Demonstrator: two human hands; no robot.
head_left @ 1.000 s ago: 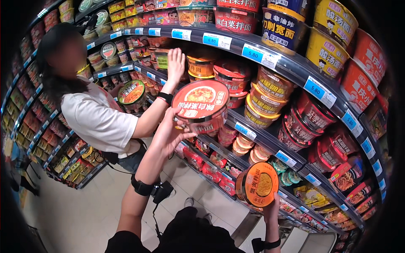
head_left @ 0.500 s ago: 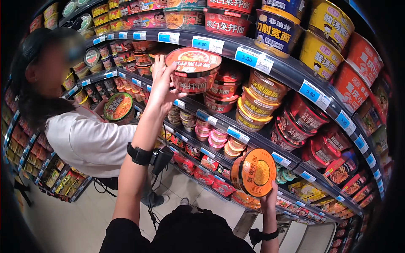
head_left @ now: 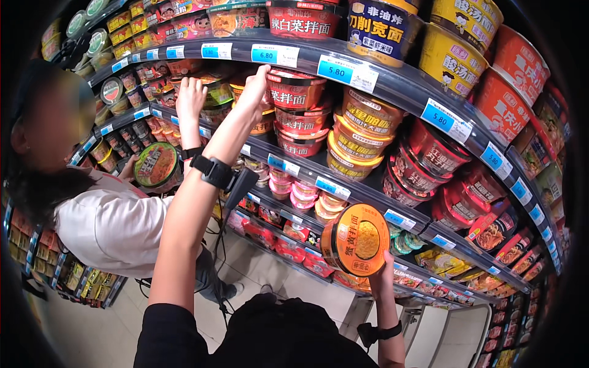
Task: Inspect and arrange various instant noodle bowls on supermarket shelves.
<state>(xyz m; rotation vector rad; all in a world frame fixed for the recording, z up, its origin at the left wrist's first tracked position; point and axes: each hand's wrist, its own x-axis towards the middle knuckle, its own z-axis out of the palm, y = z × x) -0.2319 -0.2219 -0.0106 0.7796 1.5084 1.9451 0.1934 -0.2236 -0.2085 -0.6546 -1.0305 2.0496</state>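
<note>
My right hand (head_left: 381,270) grips an orange-lidded instant noodle bowl (head_left: 362,239) by its lower edge, lid tilted toward me. Raised to the upper shelf, my left hand (head_left: 253,95) is at the left side of a red noodle bowl (head_left: 297,92), the top one of a stack. Its fingers are mostly hidden, so I cannot tell whether it still grips that bowl. More red bowls (head_left: 300,119) sit directly beneath. Right of them stands a stack of yellow-and-brown bowls (head_left: 362,138).
At the left, a person in a white top (head_left: 110,224) holds a green-rimmed noodle bowl (head_left: 156,167); that person's other hand (head_left: 191,95) reaches to the shelf. A shelf edge with price tags (head_left: 215,52) runs above my left hand. Dark red bowls (head_left: 438,153) stand at the right.
The red bowl has gone from my left hand's raised grasp onto the stack. The other person's hand has come into clear view. The orange-lidded bowl stays in my right hand.
</note>
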